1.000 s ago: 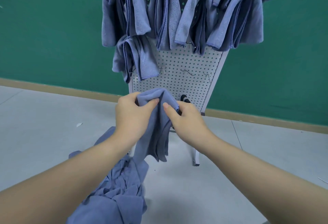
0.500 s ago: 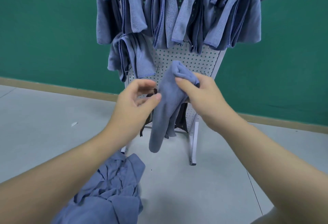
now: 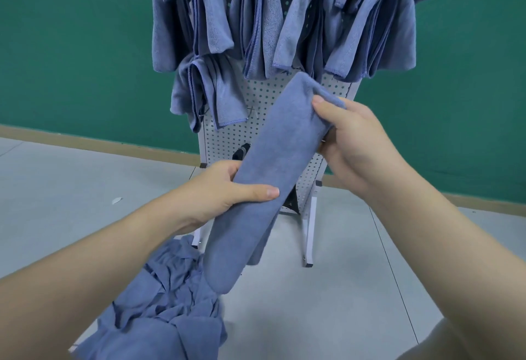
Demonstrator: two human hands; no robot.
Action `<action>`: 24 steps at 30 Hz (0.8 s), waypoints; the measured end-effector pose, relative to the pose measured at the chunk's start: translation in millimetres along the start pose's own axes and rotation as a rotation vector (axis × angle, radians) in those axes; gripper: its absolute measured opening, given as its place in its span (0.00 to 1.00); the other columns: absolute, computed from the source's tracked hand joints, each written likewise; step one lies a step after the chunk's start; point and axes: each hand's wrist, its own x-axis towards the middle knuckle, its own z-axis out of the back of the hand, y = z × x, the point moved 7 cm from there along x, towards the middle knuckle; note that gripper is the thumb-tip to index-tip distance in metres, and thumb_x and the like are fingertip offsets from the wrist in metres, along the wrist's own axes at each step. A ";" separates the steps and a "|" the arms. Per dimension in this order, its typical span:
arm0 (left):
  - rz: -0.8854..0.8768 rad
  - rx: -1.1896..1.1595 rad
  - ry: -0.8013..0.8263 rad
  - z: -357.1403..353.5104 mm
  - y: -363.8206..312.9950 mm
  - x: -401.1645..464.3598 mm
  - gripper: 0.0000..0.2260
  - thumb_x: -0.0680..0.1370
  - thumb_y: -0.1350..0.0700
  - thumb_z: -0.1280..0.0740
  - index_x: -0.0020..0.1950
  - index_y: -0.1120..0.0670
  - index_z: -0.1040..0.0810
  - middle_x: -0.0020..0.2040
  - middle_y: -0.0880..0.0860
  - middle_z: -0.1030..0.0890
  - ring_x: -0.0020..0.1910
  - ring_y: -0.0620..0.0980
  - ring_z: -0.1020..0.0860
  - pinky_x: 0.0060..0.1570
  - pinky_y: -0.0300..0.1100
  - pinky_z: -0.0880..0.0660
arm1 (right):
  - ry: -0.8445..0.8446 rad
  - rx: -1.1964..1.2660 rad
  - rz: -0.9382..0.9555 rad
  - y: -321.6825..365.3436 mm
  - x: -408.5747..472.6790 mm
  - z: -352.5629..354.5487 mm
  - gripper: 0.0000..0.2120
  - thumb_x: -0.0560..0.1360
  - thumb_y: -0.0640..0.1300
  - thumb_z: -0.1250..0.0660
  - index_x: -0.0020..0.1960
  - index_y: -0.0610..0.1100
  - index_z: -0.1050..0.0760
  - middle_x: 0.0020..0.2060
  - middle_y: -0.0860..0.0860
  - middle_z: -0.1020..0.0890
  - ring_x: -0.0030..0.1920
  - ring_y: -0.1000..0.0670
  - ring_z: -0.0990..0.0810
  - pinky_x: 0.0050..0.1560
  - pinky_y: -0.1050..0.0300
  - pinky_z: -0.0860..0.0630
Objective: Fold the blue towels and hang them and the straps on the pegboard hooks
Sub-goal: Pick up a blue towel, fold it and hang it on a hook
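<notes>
Head view: several folded blue microfibre towels [image 3: 256, 17] already hang on the white perforated pegboard [image 3: 256, 120]. Left hand [image 3: 227, 188] and right hand [image 3: 350, 143] both grip one long folded blue towel [image 3: 270, 166], unhung; a crumpled pile [image 3: 159, 308] waits on the floor.

Under me is a grey floor [image 3: 71, 194]. On it stands the white pegboard [image 3: 227, 137] on its legs, and 1 heap of blue towels [image 3: 159, 311] lies beside my left arm.
</notes>
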 end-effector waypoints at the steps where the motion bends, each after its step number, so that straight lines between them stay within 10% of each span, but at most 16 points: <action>1: 0.026 0.023 0.021 -2.5 2.9 -0.6 0.20 0.63 0.48 0.19 0.52 0.55 0.15 0.50 0.53 0.12 0.48 0.51 0.14 0.52 0.46 0.20 | -0.049 0.033 -0.012 0.4 2.9 8.8 0.10 0.84 0.38 0.39 0.55 0.39 0.19 0.50 0.42 0.14 0.51 0.46 0.16 0.53 0.48 0.20; 13: 0.033 0.180 0.126 -4.8 -6.4 -14.5 0.21 0.71 0.48 0.21 0.62 0.48 0.18 0.57 0.47 0.13 0.56 0.49 0.15 0.61 0.48 0.21 | -0.207 0.115 -0.209 -29.8 10.1 78.4 0.14 0.84 0.41 0.38 0.66 0.37 0.22 0.57 0.43 0.14 0.56 0.47 0.14 0.48 0.53 0.17; 24: 0.166 -0.143 0.207 1.8 -6.9 -19.9 0.21 0.69 0.55 0.23 0.60 0.60 0.16 0.57 0.62 0.15 0.48 0.55 0.15 0.45 0.43 0.18 | -0.136 -0.240 -0.360 -51.6 -5.1 93.8 0.12 0.83 0.38 0.35 0.60 0.31 0.21 0.58 0.36 0.16 0.50 0.42 0.15 0.58 0.45 0.17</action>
